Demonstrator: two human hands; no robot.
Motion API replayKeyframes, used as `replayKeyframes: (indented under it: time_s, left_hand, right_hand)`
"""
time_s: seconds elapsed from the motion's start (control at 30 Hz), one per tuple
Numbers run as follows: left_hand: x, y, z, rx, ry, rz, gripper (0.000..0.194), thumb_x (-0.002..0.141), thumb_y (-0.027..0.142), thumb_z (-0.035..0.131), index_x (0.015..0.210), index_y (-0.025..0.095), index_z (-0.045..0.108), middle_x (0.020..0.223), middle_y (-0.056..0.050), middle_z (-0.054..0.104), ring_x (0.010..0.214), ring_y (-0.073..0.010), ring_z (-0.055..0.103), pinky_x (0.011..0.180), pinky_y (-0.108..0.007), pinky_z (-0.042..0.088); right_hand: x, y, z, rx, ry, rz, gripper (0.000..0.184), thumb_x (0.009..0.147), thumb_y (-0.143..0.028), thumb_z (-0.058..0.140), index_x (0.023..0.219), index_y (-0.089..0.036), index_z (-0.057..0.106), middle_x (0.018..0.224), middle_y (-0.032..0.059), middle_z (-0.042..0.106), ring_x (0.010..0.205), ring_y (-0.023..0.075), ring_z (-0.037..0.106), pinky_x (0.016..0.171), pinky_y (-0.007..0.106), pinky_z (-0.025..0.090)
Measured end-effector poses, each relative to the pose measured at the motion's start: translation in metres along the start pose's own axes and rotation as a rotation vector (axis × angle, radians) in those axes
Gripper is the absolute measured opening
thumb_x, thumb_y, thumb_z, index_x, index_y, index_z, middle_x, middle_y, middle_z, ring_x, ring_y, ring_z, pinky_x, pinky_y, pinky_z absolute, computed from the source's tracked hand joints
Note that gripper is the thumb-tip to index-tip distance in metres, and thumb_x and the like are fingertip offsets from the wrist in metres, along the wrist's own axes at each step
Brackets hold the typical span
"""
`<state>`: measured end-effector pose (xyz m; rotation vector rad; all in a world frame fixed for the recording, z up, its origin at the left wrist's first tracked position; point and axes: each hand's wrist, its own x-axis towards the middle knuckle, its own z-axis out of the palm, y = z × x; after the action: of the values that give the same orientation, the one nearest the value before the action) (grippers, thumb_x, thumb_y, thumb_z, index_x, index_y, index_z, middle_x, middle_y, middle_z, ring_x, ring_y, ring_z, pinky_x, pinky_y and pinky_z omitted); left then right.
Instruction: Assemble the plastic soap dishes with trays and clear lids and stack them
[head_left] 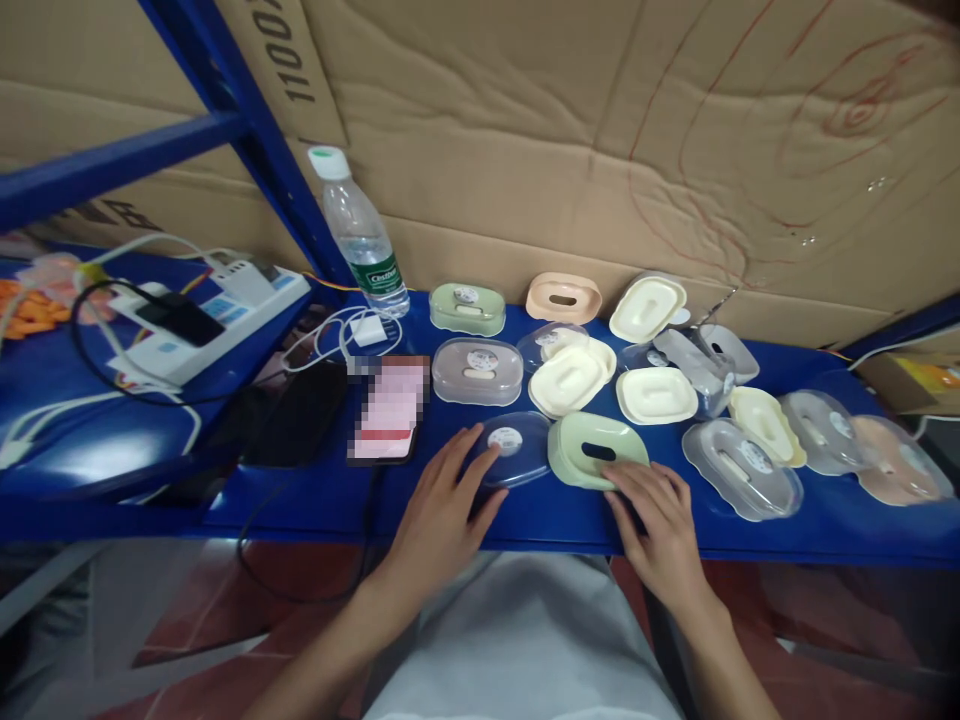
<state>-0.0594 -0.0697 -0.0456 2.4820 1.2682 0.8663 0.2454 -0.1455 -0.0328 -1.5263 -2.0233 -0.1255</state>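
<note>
My left hand lies flat with fingers spread, its fingertips touching a clear plastic lid with a round sticker. My right hand rests open on the blue shelf, fingers against the near edge of a pale green soap-box base that has a dark slot. Behind them stand an assembled clear-lidded box, a green assembled box, a peach base and cream inner trays.
More clear lids and boxes spread to the right. A phone and a black device lie at the left, with a water bottle, a charger, cables and a power strip. Cardboard backs the blue shelf.
</note>
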Motion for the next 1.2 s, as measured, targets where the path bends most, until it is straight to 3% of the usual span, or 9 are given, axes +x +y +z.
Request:
replayKeyframes:
  time_s: [0.3, 0.4, 0.5, 0.57, 0.67, 0.77, 0.9, 1.07, 1.2]
  left_hand:
    - [0.001, -0.015, -0.013, 0.173, 0.11, -0.016, 0.047, 0.107, 0.025, 0.057, 0.154, 0.026, 0.052, 0.161, -0.018, 0.054, 0.143, -0.0398, 0.06, 0.11, -0.063, 0.058]
    - [0.0, 0.004, -0.017, 0.136, 0.054, 0.169, 0.046, 0.106, 0.024, 0.059, 0.152, 0.025, 0.055, 0.159, -0.015, 0.057, 0.145, -0.0356, 0.059, 0.115, -0.057, 0.055]
    - [-0.001, 0.025, -0.016, 0.086, -0.094, 0.36, 0.043, 0.107, 0.029, 0.061, 0.149, 0.023, 0.057, 0.163, -0.014, 0.055, 0.149, -0.0339, 0.055, 0.119, -0.055, 0.053]
    - [-0.001, 0.031, -0.012, 0.078, -0.142, 0.377, 0.036, 0.107, 0.029, 0.063, 0.142, 0.022, 0.063, 0.159, -0.014, 0.059, 0.149, -0.0341, 0.055, 0.12, -0.057, 0.053]
    - [0.0, 0.027, -0.004, 0.035, -0.14, 0.349, 0.028, 0.105, 0.027, 0.065, 0.132, 0.021, 0.067, 0.151, -0.013, 0.066, 0.149, -0.0331, 0.056, 0.122, -0.056, 0.052]
    - [0.001, 0.019, -0.002, -0.033, -0.097, 0.332, 0.027, 0.104, 0.024, 0.066, 0.131, 0.021, 0.068, 0.145, -0.013, 0.069, 0.149, -0.0316, 0.057, 0.124, -0.053, 0.051]
    - [-0.001, 0.013, -0.006, -0.188, -0.005, 0.319, 0.03, 0.104, 0.023, 0.066, 0.134, 0.021, 0.066, 0.136, -0.011, 0.074, 0.14, -0.0278, 0.064, 0.123, -0.05, 0.052]
    - [-0.003, 0.011, -0.007, -0.25, 0.166, 0.29, 0.037, 0.101, 0.014, 0.067, 0.138, 0.016, 0.062, 0.134, -0.015, 0.074, 0.137, -0.0272, 0.065, 0.124, -0.052, 0.049]
    - [0.001, 0.015, -0.003, -0.158, 0.119, 0.297, 0.036, 0.103, 0.014, 0.066, 0.139, 0.014, 0.062, 0.139, -0.015, 0.072, 0.143, -0.0287, 0.06, 0.129, -0.055, 0.043]
  right_hand:
    - [-0.004, -0.022, -0.005, 0.03, -0.119, -0.069, 0.044, 0.107, -0.018, 0.057, 0.149, -0.031, 0.06, 0.135, 0.0056, 0.077, 0.124, 0.0257, 0.072, 0.114, 0.053, 0.046]
    - [0.015, -0.019, -0.003, 0.099, -0.171, -0.15, 0.04, 0.11, -0.026, 0.057, 0.15, -0.027, 0.059, 0.141, 0.0082, 0.074, 0.129, 0.026, 0.069, 0.113, 0.05, 0.049]
    - [0.045, -0.003, 0.002, 0.083, -0.087, -0.103, 0.043, 0.111, -0.024, 0.049, 0.154, -0.026, 0.056, 0.145, 0.009, 0.072, 0.134, 0.0257, 0.066, 0.112, 0.048, 0.052]
    - [0.068, 0.01, 0.009, -0.012, -0.069, -0.072, 0.045, 0.111, -0.019, 0.045, 0.154, -0.024, 0.057, 0.15, 0.0096, 0.068, 0.141, 0.0274, 0.062, 0.115, 0.05, 0.049]
    - [0.094, 0.025, 0.021, -0.161, -0.182, -0.114, 0.044, 0.11, -0.017, 0.046, 0.152, -0.019, 0.059, 0.158, 0.0121, 0.062, 0.149, 0.0325, 0.054, 0.12, 0.056, 0.043]
    - [0.103, 0.033, 0.025, -0.188, -0.24, -0.147, 0.032, 0.109, -0.019, 0.053, 0.137, -0.018, 0.069, 0.145, 0.0128, 0.071, 0.139, 0.032, 0.062, 0.12, 0.057, 0.039]
    - [0.089, 0.033, 0.015, -0.102, -0.172, -0.122, 0.021, 0.111, -0.026, 0.056, 0.122, -0.023, 0.073, 0.125, 0.0078, 0.079, 0.12, 0.0252, 0.071, 0.117, 0.051, 0.039]
    - [0.051, 0.01, 0.007, 0.033, -0.196, -0.127, 0.018, 0.109, -0.023, 0.06, 0.123, -0.023, 0.072, 0.126, 0.0072, 0.078, 0.12, 0.0242, 0.071, 0.115, 0.05, 0.044]
    - [0.02, -0.018, 0.007, 0.214, -0.135, -0.197, 0.029, 0.102, -0.013, 0.068, 0.128, -0.024, 0.07, 0.121, 0.0043, 0.08, 0.119, 0.0216, 0.072, 0.118, 0.048, 0.047]
